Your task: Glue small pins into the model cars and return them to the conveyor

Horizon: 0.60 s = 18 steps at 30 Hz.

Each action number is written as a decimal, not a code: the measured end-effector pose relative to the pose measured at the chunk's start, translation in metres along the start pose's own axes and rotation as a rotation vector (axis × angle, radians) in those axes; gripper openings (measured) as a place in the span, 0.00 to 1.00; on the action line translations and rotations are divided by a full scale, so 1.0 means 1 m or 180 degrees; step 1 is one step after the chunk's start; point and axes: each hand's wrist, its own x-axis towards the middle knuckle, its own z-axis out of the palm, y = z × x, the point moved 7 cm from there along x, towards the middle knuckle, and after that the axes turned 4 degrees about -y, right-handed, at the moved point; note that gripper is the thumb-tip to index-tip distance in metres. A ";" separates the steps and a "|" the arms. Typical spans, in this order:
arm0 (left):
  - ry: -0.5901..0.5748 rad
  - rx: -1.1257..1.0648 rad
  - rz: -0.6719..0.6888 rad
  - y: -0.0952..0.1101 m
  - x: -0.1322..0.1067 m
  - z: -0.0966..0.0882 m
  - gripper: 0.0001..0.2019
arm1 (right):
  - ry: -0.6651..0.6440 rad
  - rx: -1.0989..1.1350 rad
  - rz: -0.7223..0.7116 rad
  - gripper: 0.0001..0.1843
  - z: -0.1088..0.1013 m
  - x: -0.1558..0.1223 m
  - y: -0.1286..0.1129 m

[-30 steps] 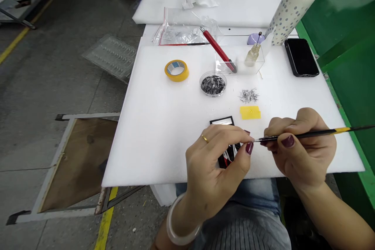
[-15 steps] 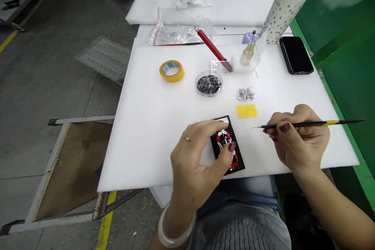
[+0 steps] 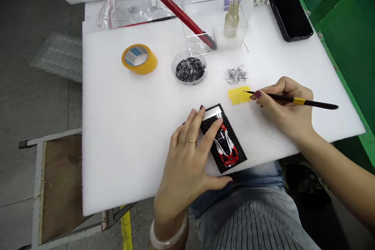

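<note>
A small red, white and black model car [image 3: 226, 146] sits on a black rectangular base [image 3: 212, 124] near the front of the white foam sheet [image 3: 123, 125]. My left hand [image 3: 187, 164] lies flat on the sheet with fingers spread, its fingertips resting on the far end of the base. My right hand [image 3: 285, 109] pinches a thin black brush with a yellow band [image 3: 293, 100]. The brush tip touches a small yellow patch [image 3: 238, 95] on the foam. A loose heap of tiny dark pins [image 3: 235, 75] lies just beyond the patch.
A round clear dish of dark pins [image 3: 190, 68], a roll of yellow tape [image 3: 139, 58], a clear box [image 3: 216, 27] with a red-handled tool [image 3: 183, 17] and a small bottle [image 3: 231, 13], plastic bags [image 3: 131, 4] and a black phone [image 3: 290, 15] lie farther back. A green surface [image 3: 351, 27] borders the right.
My left hand has let go of the brush tip and settled flat on the car's base. My right hand has carried the brush forward to the yellow patch. The view has tilted down.
</note>
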 end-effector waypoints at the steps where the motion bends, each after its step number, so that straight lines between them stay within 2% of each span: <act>1: -0.0029 0.0054 -0.0012 0.001 0.001 0.000 0.65 | 0.0009 -0.0043 -0.0028 0.13 0.000 0.000 0.000; 7: 0.0040 0.0088 0.0005 0.002 0.001 -0.004 0.59 | 0.0015 -0.0145 -0.0136 0.13 0.002 0.000 -0.003; 14: 0.0192 0.0008 0.0061 0.000 0.000 -0.003 0.56 | -0.0033 -0.0138 -0.0225 0.15 0.002 0.002 -0.002; 18: 0.0339 -0.0125 0.0059 -0.001 0.000 -0.005 0.58 | 0.0067 0.0050 -0.0402 0.13 -0.003 -0.003 -0.005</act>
